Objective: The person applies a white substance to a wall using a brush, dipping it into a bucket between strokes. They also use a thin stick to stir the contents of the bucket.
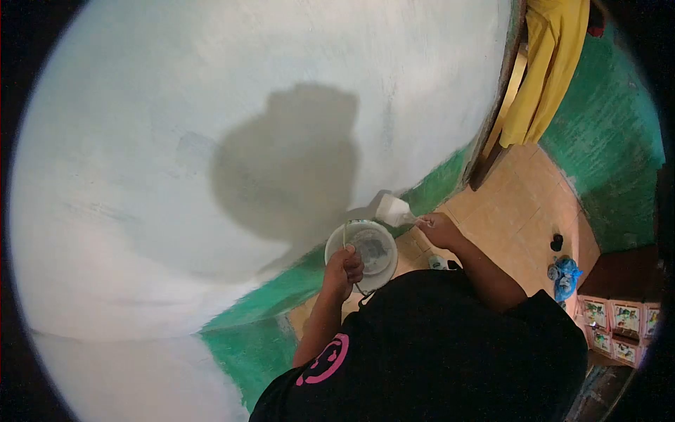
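My left hand (342, 271) is closed around the thin handle of a white bucket (391, 243), which hangs in front of my body beside the wall. Greyish-white liquid shows in the bottom of the bucket. In my right hand (440, 231) is the handle of a wide paintbrush (393, 210). Its head is coated white and points left, at the lower part of the wall (176, 141), just above and to the right of the bucket. The wall is mostly white, with a green strip (281, 283) along its bottom.
A yellow cloth (548, 70) hangs by a doorway at the upper right. Beyond the tan tiled floor (517, 186) stands another green wall (605, 133). A blue plastic bag (565, 278), a small black object (557, 243) and a patterned drawer unit (619, 323) are at the right.
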Tool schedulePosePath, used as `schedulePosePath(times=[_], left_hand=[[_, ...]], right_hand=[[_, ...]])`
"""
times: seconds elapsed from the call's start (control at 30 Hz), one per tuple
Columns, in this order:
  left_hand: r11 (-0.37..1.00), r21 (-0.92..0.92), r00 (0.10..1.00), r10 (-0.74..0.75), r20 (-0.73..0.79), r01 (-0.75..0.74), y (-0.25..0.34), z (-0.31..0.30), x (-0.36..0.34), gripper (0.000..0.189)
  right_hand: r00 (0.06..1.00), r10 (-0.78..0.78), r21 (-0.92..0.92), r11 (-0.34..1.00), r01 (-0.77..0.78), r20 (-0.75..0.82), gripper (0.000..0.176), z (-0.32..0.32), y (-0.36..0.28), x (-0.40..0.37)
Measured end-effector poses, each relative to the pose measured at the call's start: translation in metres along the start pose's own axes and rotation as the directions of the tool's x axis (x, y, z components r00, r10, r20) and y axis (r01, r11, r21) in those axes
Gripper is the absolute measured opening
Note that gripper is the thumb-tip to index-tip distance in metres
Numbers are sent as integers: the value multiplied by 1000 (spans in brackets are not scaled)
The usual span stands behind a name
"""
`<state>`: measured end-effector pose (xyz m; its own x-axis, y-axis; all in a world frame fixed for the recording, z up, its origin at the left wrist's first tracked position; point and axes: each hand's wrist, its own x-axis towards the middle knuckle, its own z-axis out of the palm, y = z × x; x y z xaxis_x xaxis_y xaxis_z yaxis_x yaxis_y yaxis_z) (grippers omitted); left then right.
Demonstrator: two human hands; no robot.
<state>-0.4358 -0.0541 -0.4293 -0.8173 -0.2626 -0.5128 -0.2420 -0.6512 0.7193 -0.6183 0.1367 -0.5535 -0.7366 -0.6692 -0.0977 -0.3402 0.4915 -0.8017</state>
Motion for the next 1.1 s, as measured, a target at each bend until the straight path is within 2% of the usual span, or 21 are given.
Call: schedulePosePath(times=[0.07,0.1,0.13,0.17,0.2,0.27,0.3,0.37,0.4,0.47,0.5,0.53,0.57,0.6,0.67,0.7,0.8,0.87,1.0,1.07,1.1], left_hand=[[1000,-5,1000,13,7,-12,-2,0,-2,30],[1000,-10,1000,23,9,-23,-2,1,-2,30],[1000,-18,1000,21,5,-21,-3,-1,-2,30],[1000,-1,999,25,45,-25,-4,-4,0,30],[999,14,996,30,85,-31,-5,-6,-1,29],[999,-8,995,35,88,-35,-3,-3,-4,29],[999,-18,994,44,101,-43,-2,-1,-6,28],[998,-38,995,57,76,-54,-2,3,-10,28],[997,-49,996,65,55,-62,-2,5,-12,27],[996,-55,995,69,78,-65,-2,9,-13,26],[996,-55,992,73,106,-67,-1,8,-14,24],[996,-61,992,70,101,-64,-2,5,-13,24],[995,-72,978,81,190,-69,-2,1,-14,20],[994,-83,957,92,276,-72,-4,-2,-14,16],[985,-169,951,92,296,-42,-7,-5,-15,14],[968,-252,939,103,327,-19,-8,-6,-15,14],[947,-320,912,164,376,-39,-9,-7,-16,18],[940,-336,914,180,364,-51,-11,-4,-15,17],[923,-382,934,175,311,-46,-14,-5,-14,17],[937,-347,931,167,324,-48,-13,-8,-14,19],[950,-310,925,161,343,-50,-12,-10,-14,21]], right_hand=[[985,133,374,913,-164,106,32,-20,-18,-7],[985,136,369,914,-168,110,32,-31,-26,-9],[995,72,369,925,-92,66,30,-42,-35,-11],[1000,7,366,930,-16,25,28,-52,-45,-14],[999,9,362,932,-22,37,28,-63,-57,-18],[985,-25,327,944,-33,171,25,-80,-76,-24],[983,-26,321,947,-33,180,25,-81,-79,-26],[929,-72,291,956,-39,363,26,-82,-84,-31],[927,-72,286,957,-39,368,26,-82,-88,-33],[875,31,72,995,-75,483,27,-80,-97,-35],[872,33,69,995,-77,488,27,-77,-101,-34],[876,8,-33,999,8,482,29,-72,-105,-32],[876,-18,-131,987,93,482,30,-67,-108,-31],[871,-15,-128,988,89,492,30,-61,-108,-31],[950,-198,-223,942,253,242,33,-52,-104,-33],[949,-194,-219,943,250,248,33,-52,-110,-34],[974,-70,-286,949,131,216,35,-53,-129,-36],[970,-218,-279,930,239,105,30,-51,-130,-33],[962,-201,-297,922,250,186,29,-46,-147,-24],[909,-279,-384,838,388,309,26,-38,-151,-15],[907,-278,-380,839,389,315,26,-36,-154,-12]])
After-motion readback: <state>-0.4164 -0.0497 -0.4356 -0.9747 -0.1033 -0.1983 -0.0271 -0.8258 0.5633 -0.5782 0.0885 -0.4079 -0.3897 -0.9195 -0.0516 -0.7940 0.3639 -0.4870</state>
